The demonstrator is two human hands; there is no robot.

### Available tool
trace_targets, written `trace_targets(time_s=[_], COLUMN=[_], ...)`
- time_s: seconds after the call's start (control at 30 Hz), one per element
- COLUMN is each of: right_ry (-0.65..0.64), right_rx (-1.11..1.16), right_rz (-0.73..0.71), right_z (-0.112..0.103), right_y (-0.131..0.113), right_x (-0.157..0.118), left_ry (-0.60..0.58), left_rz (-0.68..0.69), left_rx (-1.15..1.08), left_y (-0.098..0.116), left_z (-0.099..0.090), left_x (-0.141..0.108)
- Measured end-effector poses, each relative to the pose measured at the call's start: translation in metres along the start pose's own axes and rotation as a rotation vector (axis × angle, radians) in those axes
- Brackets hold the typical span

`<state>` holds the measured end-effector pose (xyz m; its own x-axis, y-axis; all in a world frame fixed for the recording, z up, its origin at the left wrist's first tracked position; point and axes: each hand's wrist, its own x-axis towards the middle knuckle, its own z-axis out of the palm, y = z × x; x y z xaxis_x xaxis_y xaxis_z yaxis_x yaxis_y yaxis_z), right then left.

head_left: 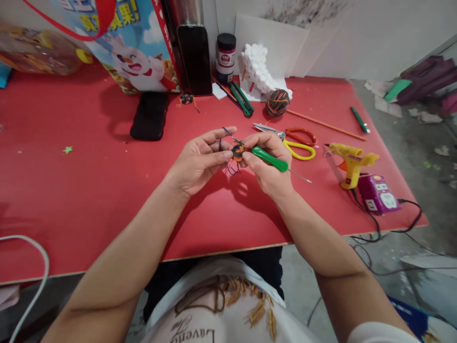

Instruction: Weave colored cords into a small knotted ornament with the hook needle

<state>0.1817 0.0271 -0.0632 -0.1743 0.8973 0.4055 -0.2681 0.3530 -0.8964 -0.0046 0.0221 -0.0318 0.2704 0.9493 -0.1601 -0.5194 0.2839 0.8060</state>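
Two hands nearly meet: I record the left hand (198,161) pinching the yarn piece (237,153), the right hand (273,177) gripping the green-handled hook (270,159), long axis slanting leftward toward that piece (stitch entry unclear), above the tabletop (107,190).

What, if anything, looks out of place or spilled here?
Crumpled scraps lie on the floor beside the red table, like dropped litter; a green star lies stray on its top. No spill shows. The yarn piece in the hands is too small to judge.
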Motion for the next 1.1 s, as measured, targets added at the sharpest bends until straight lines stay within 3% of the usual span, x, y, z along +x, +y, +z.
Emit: trace_targets(time_s=[0.43,0.73,0.93,1.1], right_ry=[-0.017,-0.009,-0.032,-0.037], right_rx=[-0.101,-0.032,-0.156,-0.227], right_rz=[0.020,0.017,0.040,0.033], right_z=[0.0017,0.0001,0.0023,0.0040], right_y=[-0.0067,-0.0035,-0.0083,-0.0077], right_x=[0.0007,0.0008,0.0002,-0.0011], left_ry=[0.024,0.021,0.027,0.006], left_rz=[0.062,0.057,0.041,0.103], left_rx=[0.032,0.071,0.125,0.171], left_y=[-0.0027,-0.0028,-0.0007,-0.0023], left_z=[-0.0008,0.0006,-0.0015,-0.0050], left_x=[0.0027,0.0019,0.0001,0.0007])
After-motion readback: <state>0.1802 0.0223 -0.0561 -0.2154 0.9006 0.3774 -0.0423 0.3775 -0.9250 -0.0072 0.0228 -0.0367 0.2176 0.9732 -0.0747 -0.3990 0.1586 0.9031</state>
